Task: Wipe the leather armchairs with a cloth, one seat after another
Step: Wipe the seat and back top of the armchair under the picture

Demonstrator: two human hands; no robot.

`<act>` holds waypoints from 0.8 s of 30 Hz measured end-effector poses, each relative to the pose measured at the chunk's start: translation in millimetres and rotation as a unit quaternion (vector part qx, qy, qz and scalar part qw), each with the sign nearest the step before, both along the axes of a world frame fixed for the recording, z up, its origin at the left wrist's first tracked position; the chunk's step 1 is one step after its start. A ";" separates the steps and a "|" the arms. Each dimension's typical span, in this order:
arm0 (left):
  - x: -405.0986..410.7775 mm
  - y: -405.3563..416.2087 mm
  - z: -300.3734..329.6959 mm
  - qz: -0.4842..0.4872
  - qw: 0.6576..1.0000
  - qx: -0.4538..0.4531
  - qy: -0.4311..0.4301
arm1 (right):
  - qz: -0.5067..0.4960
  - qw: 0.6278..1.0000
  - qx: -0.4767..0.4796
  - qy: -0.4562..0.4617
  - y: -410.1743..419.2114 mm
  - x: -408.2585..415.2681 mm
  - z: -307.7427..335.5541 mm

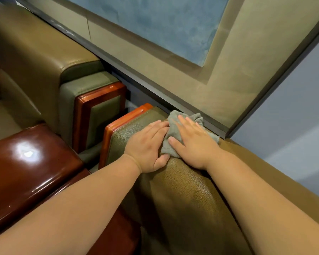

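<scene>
A grey-green cloth [173, 129] lies bunched on top of the backrest of the near olive leather armchair [182, 196], close to the wall. My right hand [193, 142] presses flat on the cloth with fingers spread. My left hand [147, 146] rests beside it on the leather, its fingertips and thumb touching the cloth's left edge. A second olive leather armchair [35, 52] stands to the left, its backrest along the same wall.
A glossy dark wooden armrest [28, 166] lies at lower left. Orange-brown wood trims [98, 107] edge both chairs, with a narrow gap between them. A dark rail [155, 85] runs along the wall right behind the cloth. A blue panel [164, 21] hangs above.
</scene>
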State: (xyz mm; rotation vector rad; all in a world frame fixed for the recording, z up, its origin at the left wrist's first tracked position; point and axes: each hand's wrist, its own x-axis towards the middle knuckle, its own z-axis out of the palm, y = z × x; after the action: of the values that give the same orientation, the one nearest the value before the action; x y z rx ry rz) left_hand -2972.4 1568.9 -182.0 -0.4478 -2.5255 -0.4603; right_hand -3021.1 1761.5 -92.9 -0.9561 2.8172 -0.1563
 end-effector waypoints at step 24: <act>-0.8 -1.8 -2.4 0.013 1.000 0.014 -0.009 | -0.043 0.999 -0.030 -0.014 -7.2 5.7 -0.6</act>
State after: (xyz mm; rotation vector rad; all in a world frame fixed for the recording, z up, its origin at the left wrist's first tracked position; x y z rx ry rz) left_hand -2973.2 1567.1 -184.3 -0.4017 -2.5366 -0.4920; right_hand -3015.4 1754.3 -93.4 -0.8370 2.8444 -0.2637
